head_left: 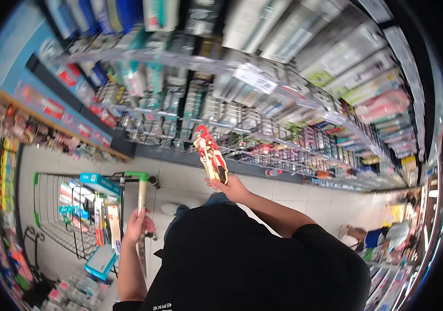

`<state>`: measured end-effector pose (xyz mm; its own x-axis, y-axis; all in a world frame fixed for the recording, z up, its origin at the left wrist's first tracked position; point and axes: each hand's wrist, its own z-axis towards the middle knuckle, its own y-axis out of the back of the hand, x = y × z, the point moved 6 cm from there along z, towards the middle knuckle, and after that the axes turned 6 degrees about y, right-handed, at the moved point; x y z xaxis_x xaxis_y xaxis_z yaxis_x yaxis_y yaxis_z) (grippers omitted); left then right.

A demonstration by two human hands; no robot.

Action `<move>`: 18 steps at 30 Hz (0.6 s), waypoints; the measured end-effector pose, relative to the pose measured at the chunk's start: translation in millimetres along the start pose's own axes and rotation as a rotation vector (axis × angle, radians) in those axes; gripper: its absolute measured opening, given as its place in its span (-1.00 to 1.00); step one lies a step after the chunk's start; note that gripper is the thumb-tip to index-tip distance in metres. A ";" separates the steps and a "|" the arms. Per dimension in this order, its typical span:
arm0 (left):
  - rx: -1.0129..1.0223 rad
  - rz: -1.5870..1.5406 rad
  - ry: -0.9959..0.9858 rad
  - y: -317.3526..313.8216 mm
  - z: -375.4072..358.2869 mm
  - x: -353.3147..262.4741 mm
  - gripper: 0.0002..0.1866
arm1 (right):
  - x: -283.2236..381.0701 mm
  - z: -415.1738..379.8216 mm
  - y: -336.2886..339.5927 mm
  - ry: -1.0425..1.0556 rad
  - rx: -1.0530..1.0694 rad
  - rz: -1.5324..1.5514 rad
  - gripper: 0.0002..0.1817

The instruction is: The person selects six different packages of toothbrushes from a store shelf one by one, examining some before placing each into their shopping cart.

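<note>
right of the cart [36, 193], our right hand [233, 188] grips the package [211, 157] only by its lower end, so a loose hold may let it tip, while our left hand [135, 227] clasps the handle [142, 193].

From where I stand, a hand could pass over the floor tiles [182, 179] between the cart's handle [142, 193], with the left hand [136, 226] around it, and the package [212, 158] in the right hand [233, 189]. On the far side the packed shelves [180, 60] stop any reach, though I can't tell how near the package tip comes. Leftward, the cart [137, 175] blocks the way, its wire basket crowded with boxes [100, 185].
</note>
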<state>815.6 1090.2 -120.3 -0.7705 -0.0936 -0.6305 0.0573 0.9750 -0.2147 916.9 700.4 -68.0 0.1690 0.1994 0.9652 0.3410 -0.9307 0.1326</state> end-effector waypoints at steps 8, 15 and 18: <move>-0.136 0.189 -0.101 -17.9 1.7 1.4 -0.50 | 10.3 -42.4 63.1 0.019 0.039 0.134 -0.62; -0.152 0.160 -0.101 -53.1 2.9 10.5 -0.53 | -21.8 -70.1 113.5 -0.011 0.000 0.222 -0.62; -0.192 0.218 -0.127 -68.9 0.4 16.6 -0.53 | -23.1 -79.2 134.2 0.021 -0.032 0.311 -0.62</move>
<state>799.1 1021.3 -116.3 -0.6670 0.1094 -0.7370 0.0825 0.9939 0.0728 885.5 546.6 -54.7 0.2411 -0.1024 0.9651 0.2466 -0.9553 -0.1630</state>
